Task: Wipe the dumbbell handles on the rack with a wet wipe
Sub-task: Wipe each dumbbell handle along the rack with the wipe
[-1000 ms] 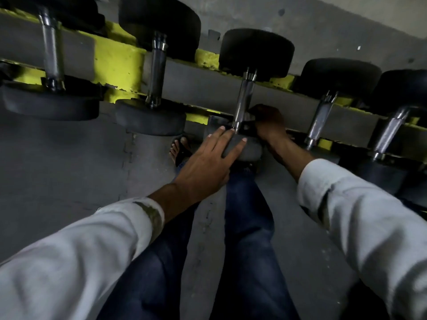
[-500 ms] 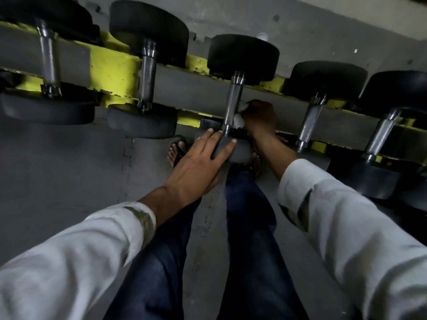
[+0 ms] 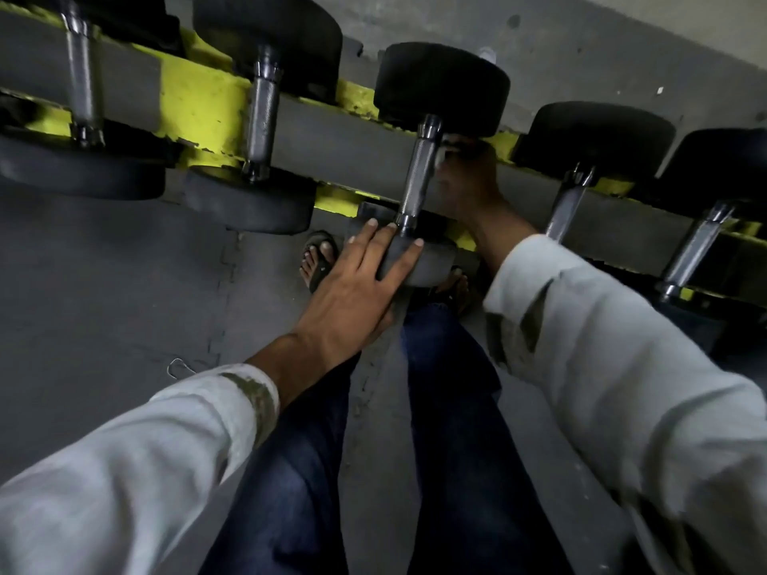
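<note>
A grey rubber floor point(image 3: 103, 284) fills most of the view, laid in tiles with a jigsaw seam running down at 9 o'clock from the centre. At 1 o'clock a paler concrete strip point(image 3: 672, 22) borders it. The light is dim.

Across the top, from 10 to 3 o'clock, runs the rack point(image 3: 340, 139), a long grey rail on chipped yellow brackets. Five dumbbells lie across it, their black rubber heads overhanging both sides. The middle dumbbell point(image 3: 444, 85) sits at 12 o'clock, its knurled steel handle point(image 3: 415, 176) crossing the rail. Four other dumbbells point(image 3: 261, 118) flank it, two at each side.

The person's legs in dark blue jeans point(image 3: 456, 408) hang down at 6 o'clock, with a sandalled foot point(image 3: 319, 259) on the floor just left of centre. White sleeves come in from 7 and 4 o'clock.

The left hand point(image 3: 357, 292) lies flat, fingers straight and spread, on the middle dumbbell's near head point(image 3: 431, 263), the fingertips close to the handle's lower collar. The right hand point(image 3: 469, 172) is at the handle's upper end, just under the far head, dark and blurred; whether it grips anything cannot be told. A pale smear point(image 3: 445, 151) at its fingertips, touching the handle's side, may be the wet wipe.

A small bent wire point(image 3: 178, 367) lies on the floor at 8 o'clock.
</note>
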The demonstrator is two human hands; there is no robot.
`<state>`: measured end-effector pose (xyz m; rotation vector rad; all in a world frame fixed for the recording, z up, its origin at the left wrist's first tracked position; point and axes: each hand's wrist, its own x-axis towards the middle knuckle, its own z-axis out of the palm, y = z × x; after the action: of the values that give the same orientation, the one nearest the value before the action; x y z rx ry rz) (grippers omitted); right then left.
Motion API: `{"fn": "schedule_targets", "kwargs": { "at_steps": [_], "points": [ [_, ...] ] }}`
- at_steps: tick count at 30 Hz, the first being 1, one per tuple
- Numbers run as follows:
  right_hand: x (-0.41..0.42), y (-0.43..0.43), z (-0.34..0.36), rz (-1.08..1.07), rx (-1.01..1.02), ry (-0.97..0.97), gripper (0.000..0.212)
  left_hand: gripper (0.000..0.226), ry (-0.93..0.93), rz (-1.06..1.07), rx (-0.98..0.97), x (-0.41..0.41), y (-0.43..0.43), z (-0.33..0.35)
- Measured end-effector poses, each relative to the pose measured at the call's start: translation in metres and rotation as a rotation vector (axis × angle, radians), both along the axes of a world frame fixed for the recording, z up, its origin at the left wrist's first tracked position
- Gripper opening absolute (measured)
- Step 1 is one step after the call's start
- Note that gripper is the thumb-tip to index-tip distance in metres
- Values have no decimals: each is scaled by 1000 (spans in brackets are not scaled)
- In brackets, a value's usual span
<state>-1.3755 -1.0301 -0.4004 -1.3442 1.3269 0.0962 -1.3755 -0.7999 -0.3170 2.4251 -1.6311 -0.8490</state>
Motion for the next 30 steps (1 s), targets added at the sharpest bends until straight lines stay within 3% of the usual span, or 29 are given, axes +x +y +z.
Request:
{"fn": "schedule_targets", "kwargs": {
  "at_steps": [2, 7, 10, 15, 19, 23, 25, 27, 30],
  "points": [
    [8, -1, -12, -162, 105, -86, 3, 99, -15, -10, 9, -2, 1, -1],
    [-14, 18, 17, -211, 341, -149, 15, 100, -17, -32, 39, 0, -1, 4],
    [-22, 14, 31, -217, 294, -150, 12, 104, -10, -29, 59, -1, -2, 6],
    [2, 2, 17, -477, 194, -224, 10, 105, -15, -49, 56, 0, -2, 3],
    [-18, 32, 18, -49, -436, -26, 16, 102, 3, -39, 60, -2, 0, 2],
    [-29, 35, 33, 614, -859, -161, 29, 102, 24, -45, 60, 1, -2, 3],
    [-21, 24, 33, 930, -1023, -157, 28, 102, 18, -48, 57, 1, -2, 3],
    [-10, 13, 30, 1100, -1148, -66, 18, 92, 37, -2, 40, -1, -3, 3],
    [1, 9, 39, 1311, -1056, -1, 10, 64, 53, 97, -49, 1, -10, 2]
  ]
}}
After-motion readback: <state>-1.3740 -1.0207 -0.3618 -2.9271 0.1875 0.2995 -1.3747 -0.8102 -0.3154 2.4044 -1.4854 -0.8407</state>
